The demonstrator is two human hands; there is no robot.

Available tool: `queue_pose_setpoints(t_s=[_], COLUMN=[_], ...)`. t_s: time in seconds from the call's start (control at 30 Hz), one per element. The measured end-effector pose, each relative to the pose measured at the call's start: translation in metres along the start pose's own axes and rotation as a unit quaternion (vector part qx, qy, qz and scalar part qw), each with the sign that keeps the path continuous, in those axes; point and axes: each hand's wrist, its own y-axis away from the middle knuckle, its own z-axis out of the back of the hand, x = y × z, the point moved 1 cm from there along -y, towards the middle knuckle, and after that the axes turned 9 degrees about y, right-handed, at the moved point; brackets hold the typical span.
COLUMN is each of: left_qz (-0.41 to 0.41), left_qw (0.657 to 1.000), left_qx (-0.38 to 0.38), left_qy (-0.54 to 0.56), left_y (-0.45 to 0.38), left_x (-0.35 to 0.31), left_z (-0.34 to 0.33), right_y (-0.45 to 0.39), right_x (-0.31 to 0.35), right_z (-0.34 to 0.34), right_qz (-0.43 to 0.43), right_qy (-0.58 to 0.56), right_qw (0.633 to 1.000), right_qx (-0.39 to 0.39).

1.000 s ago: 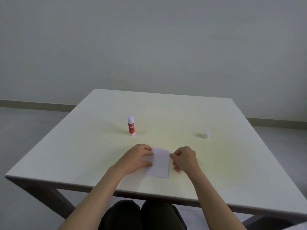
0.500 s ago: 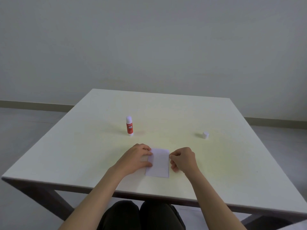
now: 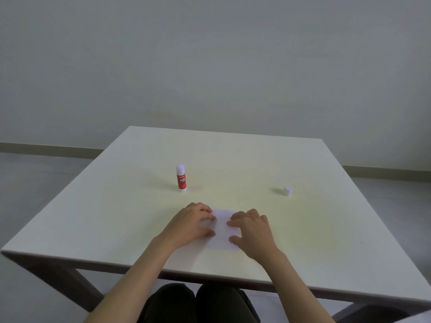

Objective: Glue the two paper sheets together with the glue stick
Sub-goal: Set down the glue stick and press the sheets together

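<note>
A small white paper sheet lies flat on the table near the front edge; whether a second sheet lies under it I cannot tell. My left hand rests on the paper's left edge with its fingers curled. My right hand lies over the paper's right side, fingers spread and pressing down. A red glue stick with a white top stands upright behind my left hand, apart from it. Its white cap sits alone to the right.
The pale table has its front edge just below my wrists. A grey wall and floor lie beyond. My dark-clad knees show under the table.
My right hand has opened from a curled fist and moved onto the paper, fingers now spread flat. The left hand stays on the left edge.
</note>
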Motion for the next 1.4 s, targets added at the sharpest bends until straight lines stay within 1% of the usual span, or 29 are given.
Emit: queue_pose_setpoints(t_s=[0.3, 0.47, 0.57, 0.7, 0.8, 0.87, 1.0, 1.23, 1.4], left_qz=[0.018, 0.017, 0.021, 0.042, 0.037, 0.035, 0.011, -0.004, -0.007], left_qw=[0.998, 0.998, 0.998, 0.997, 0.997, 0.996, 0.994, 0.991, 0.989], left_qx=[0.056, 0.056, 0.059, 0.055, 0.061, 0.073, 0.094, 0.105, 0.106], left_qy=[-0.015, -0.019, -0.022, -0.014, -0.026, -0.03, -0.05, -0.087, -0.107], left_y=[0.0, 0.001, 0.001, 0.002, 0.002, 0.0, -0.003, -0.002, -0.001], left_x=[-0.001, 0.003, 0.004, 0.006, 0.008, 0.009, 0.009, 0.011, 0.01], left_z=[0.004, 0.002, 0.001, 0.001, 0.0, -0.001, -0.001, -0.001, -0.001], right_y=[0.0, 0.002, 0.004, 0.012, 0.024, 0.03, 0.031, 0.024, 0.018], right_x=[-0.006, -0.008, -0.007, -0.003, 0.005, 0.009, 0.011, 0.01, 0.01], right_z=[-0.005, -0.008, -0.006, -0.006, -0.012, -0.016, -0.017, -0.011, -0.005], right_qz=[-0.029, -0.027, -0.018, 0.012, 0.02, 0.013, -0.006, -0.041, -0.041], right_qy=[-0.024, -0.027, -0.01, 0.023, 0.041, 0.058, 0.048, 0.055, 0.073], right_qw=[0.999, 0.999, 1.0, 0.999, 0.998, 0.997, 0.997, 0.995, 0.987], right_qx=[0.004, 0.002, -0.004, -0.034, -0.048, -0.048, -0.055, -0.07, -0.134])
